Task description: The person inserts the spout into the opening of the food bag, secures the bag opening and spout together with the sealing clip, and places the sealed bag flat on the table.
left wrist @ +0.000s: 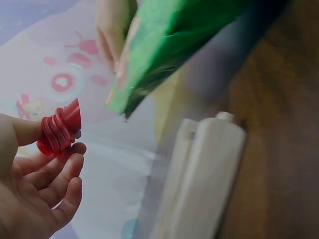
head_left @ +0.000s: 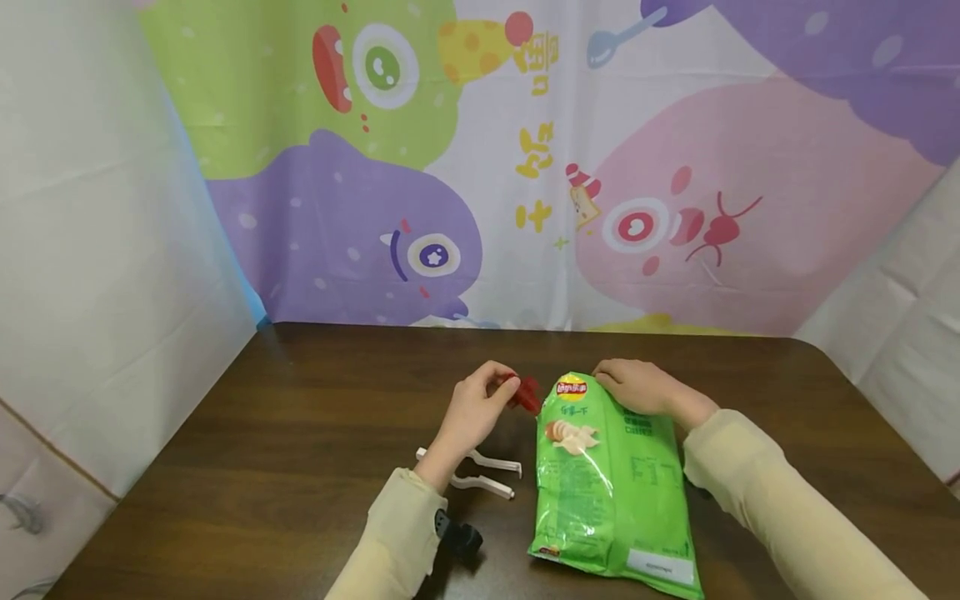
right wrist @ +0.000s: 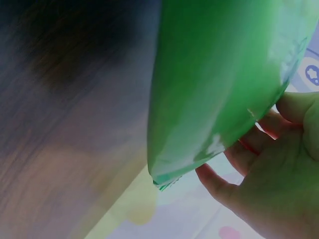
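My left hand (head_left: 471, 408) pinches a small red plastic piece (left wrist: 59, 130) between thumb and fingers. The piece has raised rings like a screw thread and a slanted end; it is close to the upper left edge of a green potato chip bag (head_left: 645, 500). Lying back side up on the table, the bag has its logo end away from me. At that end my right hand (head_left: 637, 385) grips the edge, its thumb and fingers on either side in the right wrist view. Under my left wrist lies a white plastic bag clip (head_left: 483, 485) with two arms spread apart, partly hidden.
Everything lies on a dark brown wooden table (head_left: 300, 467). A cartoon-printed cloth (head_left: 525, 283) hangs behind its far edge, with pale cloth on both sides. A black wrist camera (head_left: 461, 537) is strapped on my left sleeve.
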{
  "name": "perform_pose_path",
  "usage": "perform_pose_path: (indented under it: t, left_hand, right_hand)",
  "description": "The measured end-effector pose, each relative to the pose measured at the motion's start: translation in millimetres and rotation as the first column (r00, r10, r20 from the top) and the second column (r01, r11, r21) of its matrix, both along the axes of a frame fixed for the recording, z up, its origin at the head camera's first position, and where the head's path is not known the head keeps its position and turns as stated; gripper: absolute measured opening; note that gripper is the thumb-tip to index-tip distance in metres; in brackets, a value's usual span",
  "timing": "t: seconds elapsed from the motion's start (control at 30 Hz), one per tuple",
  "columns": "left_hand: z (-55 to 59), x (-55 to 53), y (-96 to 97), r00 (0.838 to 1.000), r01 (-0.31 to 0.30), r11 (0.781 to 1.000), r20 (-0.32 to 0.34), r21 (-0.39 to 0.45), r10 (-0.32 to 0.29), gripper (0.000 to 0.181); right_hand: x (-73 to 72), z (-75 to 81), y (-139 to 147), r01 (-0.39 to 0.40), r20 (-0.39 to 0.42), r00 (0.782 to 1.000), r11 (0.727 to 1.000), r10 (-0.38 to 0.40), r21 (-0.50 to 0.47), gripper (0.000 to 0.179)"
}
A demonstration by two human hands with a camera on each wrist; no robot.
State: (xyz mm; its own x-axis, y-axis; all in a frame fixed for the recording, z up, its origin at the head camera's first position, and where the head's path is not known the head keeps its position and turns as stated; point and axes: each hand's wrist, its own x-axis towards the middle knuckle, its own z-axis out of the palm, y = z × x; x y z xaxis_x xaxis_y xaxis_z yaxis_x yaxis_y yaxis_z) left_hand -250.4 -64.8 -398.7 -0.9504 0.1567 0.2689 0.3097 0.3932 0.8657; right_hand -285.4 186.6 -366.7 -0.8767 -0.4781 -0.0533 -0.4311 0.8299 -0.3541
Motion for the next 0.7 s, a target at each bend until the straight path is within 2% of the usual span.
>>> perform_pose_path:
  t: [0.13,0.3,0.47,0.7]
  left_hand:
    - [6.2,-0.2,-2.7,1.0,-0.015,1.0,-0.008,0.026,0.016,0.016]
    - [5.4,-1.2,-2.1,0.999,-0.029,1.0,-0.015,0.006,0.03,0.017]
    - [2.3,-1.8,0.6,0.999,-0.045,0.999,-0.015,-0.003,0.045,0.017]
    - [4.3,-2.1,6.4,0.997,-0.072,0.997,-0.011,0.031,0.073,0.016]
  right_hand:
    - [2.8,1.8,-2.0,0.009,0.005,1.0,1.0,-0.009,0.007,0.034]
    - [4.9,3.0,-3.6,0.002,0.003,1.0,1.0,-0.002,-0.008,0.039]
    - [8.6,3.9,-7.0,-0.002,-0.055,0.998,1.0,0.001,-0.006,0.035]
    - [13.4,8.6,-9.2,-0.005,-0.109,0.994,1.0,0.003,-0.016,0.031]
